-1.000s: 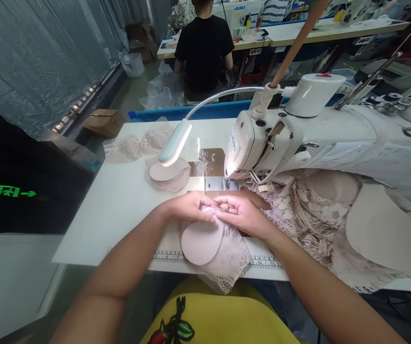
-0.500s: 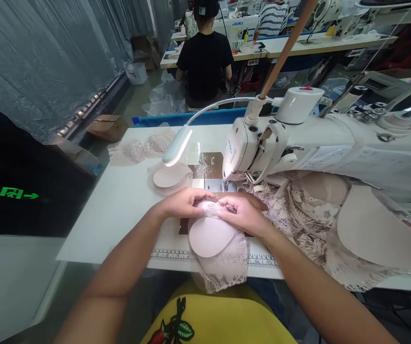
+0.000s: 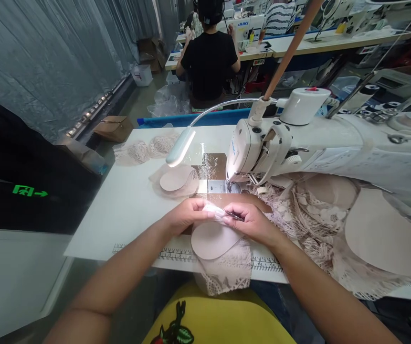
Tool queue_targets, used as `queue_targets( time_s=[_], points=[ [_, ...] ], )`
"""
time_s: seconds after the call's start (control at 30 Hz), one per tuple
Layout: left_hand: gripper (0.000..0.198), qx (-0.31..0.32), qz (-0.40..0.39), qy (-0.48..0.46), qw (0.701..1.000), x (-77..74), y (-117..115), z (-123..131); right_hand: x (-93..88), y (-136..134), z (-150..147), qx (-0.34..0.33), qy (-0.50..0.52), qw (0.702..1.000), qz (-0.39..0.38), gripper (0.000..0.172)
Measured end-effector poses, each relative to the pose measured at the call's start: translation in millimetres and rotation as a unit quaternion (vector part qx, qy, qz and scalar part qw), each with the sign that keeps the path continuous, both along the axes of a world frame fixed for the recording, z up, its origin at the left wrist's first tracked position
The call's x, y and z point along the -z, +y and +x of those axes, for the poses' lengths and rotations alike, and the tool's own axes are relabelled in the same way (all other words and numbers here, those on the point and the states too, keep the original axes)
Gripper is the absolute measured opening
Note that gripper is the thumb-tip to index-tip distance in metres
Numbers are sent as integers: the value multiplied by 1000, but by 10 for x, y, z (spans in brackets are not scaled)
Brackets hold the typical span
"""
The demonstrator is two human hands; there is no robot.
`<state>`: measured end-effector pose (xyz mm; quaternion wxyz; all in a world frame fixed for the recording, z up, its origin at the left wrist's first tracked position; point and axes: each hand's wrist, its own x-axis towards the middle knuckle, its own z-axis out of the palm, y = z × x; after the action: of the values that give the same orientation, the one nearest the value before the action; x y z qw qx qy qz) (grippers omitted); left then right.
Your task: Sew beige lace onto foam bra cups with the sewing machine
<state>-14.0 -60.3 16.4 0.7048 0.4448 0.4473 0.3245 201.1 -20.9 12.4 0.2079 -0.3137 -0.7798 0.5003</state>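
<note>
Near the table's front edge, my left hand (image 3: 187,214) pinches the upper edge of a pale pink lace piece (image 3: 228,274). My right hand (image 3: 251,220) is closed at the same edge, with small metal thread snips (image 3: 234,216) between its fingers; their tips are hard to make out. A smooth oval bra cup pad (image 3: 213,241) lies on the lace below my hands. The lace hangs over the table edge towards my lap. Just beyond my hands stands the needle end of a white sewing machine (image 3: 243,153).
A lamp (image 3: 181,145) on a bent neck reaches over the table. Another cup pad (image 3: 176,178) and lace cups (image 3: 139,152) lie at the left. Heaped lace (image 3: 309,224) and a large pad (image 3: 380,234) fill the right. A co-worker (image 3: 210,62) sits ahead.
Both hands have come slightly lower and nearer to me, and the lace edge between them is now folded up. The co-worker ahead has raised both hands. The view has shifted a little.
</note>
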Motion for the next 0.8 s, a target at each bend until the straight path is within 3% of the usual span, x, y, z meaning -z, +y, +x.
queue_targets(
  time_s=[0.07,0.17,0.23,0.3,0.37,0.43,0.47,0.53,0.6,0.73,0.8],
  points=[
    [31,-26,7,24,999,38,-25,81,9,1,12,20,-8,1000,-3,24],
    [31,-3,114,148,982,-61,-71,68,33,13,70,100,-23,994,25,35],
    [30,7,207,256,944,-195,-78,-17,43,2,105,160,-53,980,105,37],
    [30,-15,271,345,899,-320,-19,-136,49,-45,97,175,-71,960,208,32],
    [29,-63,315,415,851,-382,133,-268,54,-126,26,117,-68,946,293,29],
    [31,-103,332,478,806,-364,358,-402,59,-214,-86,8,-66,933,353,30],
    [40,-106,316,502,798,-329,477,-464,61,-249,-139,-46,-71,924,374,30],
    [58,-100,249,508,819,-234,676,-567,58,-282,-196,-120,-91,910,386,23],
    [56,-84,202,488,845,-139,776,-627,33,-263,-152,-135,-127,914,361,17],
    [28,-34,161,404,900,-37,670,-607,-97,-155,147,-60,-255,930,257,20],
    [32,-18,154,356,921,-33,554,-555,-166,-107,268,-29,-261,945,196,18]
  ],
)
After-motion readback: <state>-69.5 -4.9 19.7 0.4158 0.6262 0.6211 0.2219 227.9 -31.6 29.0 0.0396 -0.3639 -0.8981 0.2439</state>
